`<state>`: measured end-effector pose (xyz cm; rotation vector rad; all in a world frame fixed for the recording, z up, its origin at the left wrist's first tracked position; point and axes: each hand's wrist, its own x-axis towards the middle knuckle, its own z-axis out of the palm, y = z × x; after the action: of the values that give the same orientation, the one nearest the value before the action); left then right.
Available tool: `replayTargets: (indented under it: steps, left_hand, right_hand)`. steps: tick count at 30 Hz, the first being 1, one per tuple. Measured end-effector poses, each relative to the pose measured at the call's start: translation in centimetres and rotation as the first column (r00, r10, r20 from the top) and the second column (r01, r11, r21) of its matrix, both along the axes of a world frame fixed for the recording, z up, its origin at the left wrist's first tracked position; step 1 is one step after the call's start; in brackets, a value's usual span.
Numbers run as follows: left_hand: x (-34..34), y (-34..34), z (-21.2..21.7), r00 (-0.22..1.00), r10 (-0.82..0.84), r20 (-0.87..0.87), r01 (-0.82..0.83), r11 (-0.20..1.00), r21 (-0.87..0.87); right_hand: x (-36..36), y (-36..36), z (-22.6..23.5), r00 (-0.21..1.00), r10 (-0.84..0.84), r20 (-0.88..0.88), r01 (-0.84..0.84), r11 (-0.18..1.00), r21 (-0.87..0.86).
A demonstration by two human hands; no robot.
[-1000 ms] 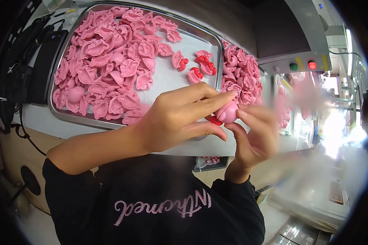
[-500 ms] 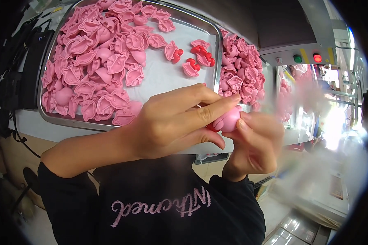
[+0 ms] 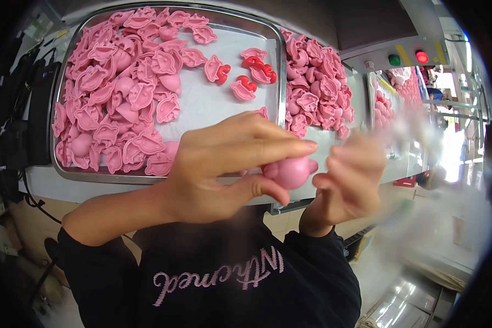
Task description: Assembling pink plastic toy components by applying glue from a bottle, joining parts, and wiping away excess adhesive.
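My left hand pinches a small pink plastic piece between thumb and fingers, close under the camera. My right hand is raised just right of the piece, its fingertips touching or nearly touching it; motion blur hides the exact grip. Behind the hands a metal tray holds a large heap of pink moulded pieces on its left side and several red-and-pink pieces near its right rim.
A second heap of pink pieces lies right of the tray on the bench. A grey machine box with a green button and a red button stands at the upper right. Dark cables hang at the left.
Both hands have drawn nearer to the camera with the pink piece. The red part seen under my fingers a second ago no longer shows.
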<state>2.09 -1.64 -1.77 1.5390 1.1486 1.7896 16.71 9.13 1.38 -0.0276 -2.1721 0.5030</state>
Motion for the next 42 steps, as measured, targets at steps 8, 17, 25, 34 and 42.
replayTargets:
  steps: [8, 17, 25, 34, 42]
  left_hand:
    - [0.1, 0.1, -0.3, 0.996, 0.021, -0.082, -0.015, 0.997, 0.076]
    - [0.0, 0.1, -0.3, 0.991, 0.051, -0.125, -0.035, 0.991, 0.127]
    - [0.6, 0.2, -0.9, 0.999, 0.015, 0.034, -0.020, 0.987, 0.157]
    - [0.0, -0.1, -1.1, 0.984, -0.058, 0.171, 0.030, 0.986, 0.162]
    - [-0.7, -0.2, -0.5, 0.981, -0.105, 0.166, 0.102, 0.994, 0.027]
  right_hand:
    - [0.0, 0.3, -0.3, 0.996, 0.087, -0.005, -0.084, 0.948, -0.308]
    - [-0.5, -0.9, -1.6, 0.993, 0.014, -0.116, -0.055, 0.931, -0.360]
    - [-1.0, -2.3, -2.6, 0.967, -0.124, -0.221, 0.036, 0.930, -0.367]
    - [-0.1, -3.6, -4.0, 0.964, -0.097, -0.246, -0.103, 0.719, -0.687]
    - [0.1, -3.5, -4.6, 0.979, -0.037, -0.200, -0.116, 0.706, -0.699]
